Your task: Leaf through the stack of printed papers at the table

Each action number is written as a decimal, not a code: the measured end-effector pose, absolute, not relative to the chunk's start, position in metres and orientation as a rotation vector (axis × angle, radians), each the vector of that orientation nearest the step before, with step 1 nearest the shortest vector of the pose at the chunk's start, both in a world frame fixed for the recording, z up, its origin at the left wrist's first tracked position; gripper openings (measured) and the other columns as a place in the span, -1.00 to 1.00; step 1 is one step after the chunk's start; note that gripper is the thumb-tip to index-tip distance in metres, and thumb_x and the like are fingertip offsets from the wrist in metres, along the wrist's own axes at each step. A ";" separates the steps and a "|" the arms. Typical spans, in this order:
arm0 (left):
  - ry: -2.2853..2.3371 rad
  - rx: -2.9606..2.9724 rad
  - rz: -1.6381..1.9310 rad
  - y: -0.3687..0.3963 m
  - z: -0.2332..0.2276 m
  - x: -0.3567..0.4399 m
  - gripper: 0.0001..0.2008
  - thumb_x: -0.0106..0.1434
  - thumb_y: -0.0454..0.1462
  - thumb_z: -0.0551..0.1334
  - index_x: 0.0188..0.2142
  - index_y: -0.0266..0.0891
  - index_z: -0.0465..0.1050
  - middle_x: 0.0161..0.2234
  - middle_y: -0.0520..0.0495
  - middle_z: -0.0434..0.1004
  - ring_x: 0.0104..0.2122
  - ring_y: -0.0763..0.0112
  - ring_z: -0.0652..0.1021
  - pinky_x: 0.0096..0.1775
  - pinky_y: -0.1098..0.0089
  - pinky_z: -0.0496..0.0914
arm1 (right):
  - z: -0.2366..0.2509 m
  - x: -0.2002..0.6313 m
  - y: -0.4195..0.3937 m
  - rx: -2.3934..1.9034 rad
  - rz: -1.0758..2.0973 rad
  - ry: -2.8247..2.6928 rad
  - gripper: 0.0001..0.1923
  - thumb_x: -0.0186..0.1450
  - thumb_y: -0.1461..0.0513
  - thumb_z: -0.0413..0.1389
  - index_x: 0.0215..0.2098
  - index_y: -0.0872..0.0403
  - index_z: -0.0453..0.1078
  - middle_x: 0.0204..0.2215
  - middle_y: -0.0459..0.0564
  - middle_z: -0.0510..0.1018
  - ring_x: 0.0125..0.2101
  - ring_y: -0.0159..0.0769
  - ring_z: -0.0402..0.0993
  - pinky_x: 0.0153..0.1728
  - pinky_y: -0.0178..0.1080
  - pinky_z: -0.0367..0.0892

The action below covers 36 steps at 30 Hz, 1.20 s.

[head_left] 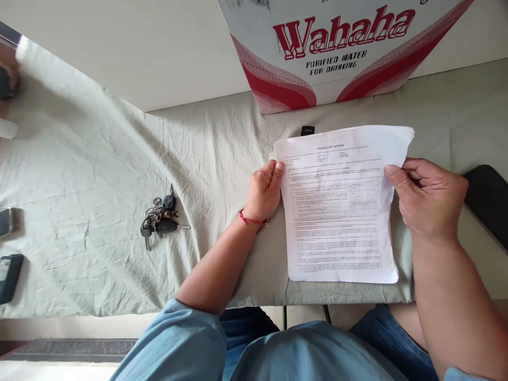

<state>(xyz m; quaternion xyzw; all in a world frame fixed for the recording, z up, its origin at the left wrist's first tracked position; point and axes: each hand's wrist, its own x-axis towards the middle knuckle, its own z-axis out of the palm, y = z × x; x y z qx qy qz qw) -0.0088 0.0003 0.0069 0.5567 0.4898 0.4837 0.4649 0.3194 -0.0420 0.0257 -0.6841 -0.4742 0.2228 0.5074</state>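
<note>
— Nearest item first?
— Light blue shirt (246,349), soft cloth, over dark denim at the lap. Above it, a table (190,84) draped in a pale grey-green sheet (99,174), heavily creased.

— Main entry?
— Printed paper (339,206), white, rectangular, thin, upper right corner curled. Heading reads "OVERLEAF NOTES"; the fine print below is too small to read. It lies at the near edge of the sheet, right of centre.

— Hands?
— Left hand (265,189), red cord at the wrist, fingers curled, pinching the paper's left edge. Right hand (426,198), thumb on top, gripping the right edge.

— Other stock?
— Cardboard carton (341,47), white and red, marked "Wahaha, PURIFIED WATER FOR DRINKING", behind the paper. Bunch of keys (161,216), metal with black fobs, well left of the left hand. Black slab (490,201) at far right.
</note>
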 end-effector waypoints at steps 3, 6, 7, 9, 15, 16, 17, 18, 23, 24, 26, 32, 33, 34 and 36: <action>1.133 1.250 1.170 0.001 0.004 -0.008 -0.12 0.42 0.48 0.53 -0.45 -0.08 0.17 -0.57 0.15 0.12 -0.57 0.52 0.15 -0.55 0.33 0.05 | 0.029 0.325 -0.042 -1.640 0.471 -1.196 -0.64 0.25 -0.11 0.68 -0.25 -0.07 0.85 -0.45 -0.12 0.78 -0.42 -0.25 0.58 -0.25 -0.12 0.56; 1.063 1.112 1.153 0.003 0.007 -0.010 -0.13 0.32 0.57 0.53 -0.44 -0.08 0.30 -0.58 0.15 0.21 -0.61 0.54 0.20 -0.58 0.36 0.11 | 0.035 0.330 -0.042 -1.618 0.784 -1.143 -0.54 0.13 -0.15 0.76 -0.26 -0.05 0.86 -0.37 -0.08 0.84 -0.37 -0.24 0.67 -0.24 -0.15 0.65; 1.057 1.078 1.140 0.004 0.009 -0.011 -0.13 0.32 0.60 0.49 -0.42 -0.09 0.38 -0.58 0.13 0.28 -0.62 0.52 0.27 -0.58 0.37 0.15 | 0.037 0.331 -0.041 -1.612 0.901 -1.118 -0.50 0.08 -0.16 0.78 -0.26 -0.05 0.86 -0.34 -0.06 0.86 -0.35 -0.23 0.70 -0.24 -0.15 0.67; 1.051 1.026 1.077 0.007 0.014 -0.018 -0.11 0.37 0.65 0.37 -0.36 -0.12 0.56 -0.55 0.01 0.51 -0.59 0.44 0.45 -0.55 0.37 0.28 | 0.041 0.331 -0.041 -1.601 1.093 -1.094 -0.46 0.01 -0.17 0.82 -0.29 -0.05 0.86 -0.34 -0.05 0.87 -0.36 -0.22 0.73 -0.29 -0.17 0.69; 0.876 1.199 0.743 0.016 0.032 -0.041 -0.03 0.41 0.64 0.32 -0.10 -0.23 0.89 -0.26 -0.31 0.91 -0.62 0.52 0.36 -0.57 0.33 0.20 | 0.042 0.318 -0.042 -1.515 1.438 -1.271 -0.48 0.11 -0.27 0.76 -0.34 -0.11 0.82 -0.38 -0.10 0.85 -0.43 -0.24 0.73 -0.45 -0.22 0.64; 0.856 1.278 0.662 0.016 0.036 -0.043 -0.11 0.42 0.56 0.42 -0.06 -0.24 0.90 -0.23 -0.30 0.92 -0.58 0.50 0.43 -0.54 0.35 0.26 | 0.041 0.314 -0.042 -1.515 1.464 -1.302 -0.49 0.14 -0.27 0.75 -0.35 -0.12 0.82 -0.38 -0.10 0.84 -0.43 -0.24 0.73 -0.46 -0.23 0.63; 0.842 1.359 0.574 0.016 0.040 -0.043 -0.21 0.41 0.46 0.52 -0.03 -0.24 0.90 -0.24 -0.27 0.90 -0.52 0.46 0.51 -0.49 0.37 0.32 | 0.041 0.310 -0.042 -1.516 1.478 -1.325 -0.50 0.17 -0.27 0.73 -0.35 -0.12 0.81 -0.38 -0.10 0.84 -0.43 -0.24 0.73 -0.46 -0.23 0.62; 0.832 1.438 0.489 0.016 0.044 -0.042 -0.31 0.40 0.36 0.61 -0.04 -0.23 0.89 -0.28 -0.20 0.85 -0.47 0.43 0.56 -0.46 0.40 0.35 | 0.041 0.305 -0.042 -1.513 1.483 -1.343 -0.51 0.19 -0.27 0.72 -0.35 -0.13 0.81 -0.38 -0.11 0.84 -0.43 -0.25 0.73 -0.46 -0.24 0.62; 0.854 1.626 0.359 0.015 0.048 -0.036 -0.30 0.47 0.14 0.59 -0.52 -0.17 0.31 -0.54 0.12 0.19 -0.54 0.57 0.23 -0.54 0.46 0.08 | 0.052 0.297 -0.042 -1.461 1.456 -1.411 -0.52 0.24 -0.29 0.67 -0.34 -0.16 0.79 -0.32 -0.12 0.87 -0.32 -0.20 0.80 -0.32 -0.18 0.70; 0.872 1.591 0.392 0.014 0.045 -0.037 -0.24 0.48 0.14 0.59 -0.54 -0.15 0.20 -0.54 0.13 0.13 -0.54 0.59 0.19 -0.55 0.46 0.06 | 0.056 0.303 -0.042 -1.475 1.466 -1.412 -0.48 0.20 -0.32 0.68 -0.36 -0.14 0.78 -0.31 -0.10 0.87 -0.30 -0.17 0.81 -0.30 -0.16 0.71; 0.936 1.440 0.522 0.014 0.037 -0.043 -0.21 0.42 0.21 0.63 -0.53 -0.14 0.21 -0.54 0.14 0.12 -0.55 0.59 0.18 -0.55 0.46 0.09 | 0.065 0.325 -0.044 -1.541 1.540 -1.383 -0.36 0.08 -0.38 0.72 -0.39 -0.09 0.75 -0.34 -0.05 0.85 -0.32 -0.10 0.80 -0.34 -0.14 0.69; 1.094 1.117 1.079 0.018 0.008 -0.049 -0.30 0.22 0.36 0.74 -0.38 -0.17 0.68 -0.48 0.05 0.49 -0.54 0.53 0.45 -0.51 0.47 0.37 | 0.077 0.385 -0.047 -1.421 1.397 -1.059 -0.01 -0.08 -0.67 0.57 -0.19 -0.07 0.84 -0.21 0.20 0.92 -0.05 0.32 0.95 -0.14 0.14 0.85; 1.087 1.142 1.160 0.019 0.004 -0.047 -0.31 0.27 0.36 0.72 -0.38 -0.16 0.68 -0.47 0.04 0.51 -0.53 0.53 0.48 -0.50 0.47 0.39 | 0.075 0.383 -0.046 -1.356 1.334 -1.030 -0.01 -0.09 -0.65 0.59 -0.12 -0.11 0.86 -0.12 0.20 0.94 0.13 0.37 0.94 0.05 0.20 0.87; 1.074 1.174 1.227 0.020 0.001 -0.045 -0.33 0.33 0.36 0.68 -0.37 -0.15 0.69 -0.46 0.03 0.55 -0.51 0.51 0.52 -0.47 0.47 0.44 | 0.073 0.378 -0.046 -1.317 1.302 -1.015 -0.05 -0.08 -0.59 0.65 -0.05 -0.14 0.87 -0.03 0.19 0.96 0.28 0.39 0.89 0.25 0.27 0.83; 1.040 1.232 1.316 0.022 -0.006 -0.042 -0.40 0.45 0.32 0.62 -0.30 -0.13 0.76 -0.38 0.00 0.69 -0.42 0.45 0.67 -0.35 0.46 0.58 | 0.065 0.362 -0.045 -1.317 1.276 -1.012 -0.18 -0.04 -0.35 0.80 0.01 -0.14 0.87 0.05 0.14 0.97 0.40 0.37 0.83 0.50 0.39 0.69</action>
